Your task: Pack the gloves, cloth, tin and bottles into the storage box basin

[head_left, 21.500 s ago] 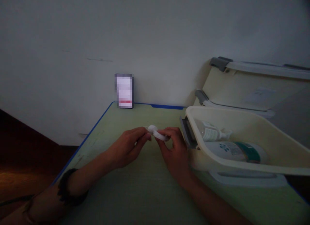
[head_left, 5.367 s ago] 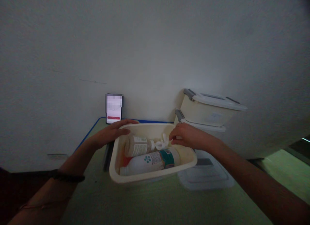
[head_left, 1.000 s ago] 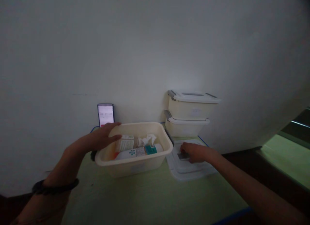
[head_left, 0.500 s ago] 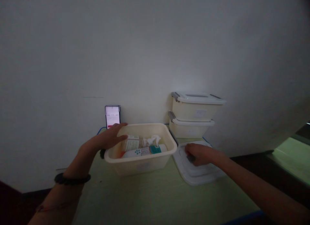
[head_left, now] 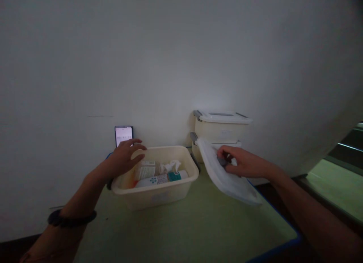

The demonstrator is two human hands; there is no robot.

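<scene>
An uncovered cream storage box (head_left: 159,197) stands on the table. Inside lie a white bottle with a teal band (head_left: 161,179), a clear container with a printed label (head_left: 147,170) and a crumpled white piece (head_left: 170,166) that looks like tissue or plastic. My left hand (head_left: 124,157) hovers over the box's left end, fingers spread, holding nothing. To the right of the box, my right hand (head_left: 235,163) pinches the grey handle of a white lid (head_left: 218,176). The lid is raised and tilted, its left edge highest.
Behind the lid, two lidded cream boxes (head_left: 221,132) with grey latches are stacked against the wall. A phone (head_left: 124,135) showing a timer leans on the wall behind my left hand. The green tabletop (head_left: 176,232) has a blue edge at the right.
My right hand has lifted the lid from the tabletop and tipped it up. My left hand has come off the box's rim. The whole view has shifted slightly.
</scene>
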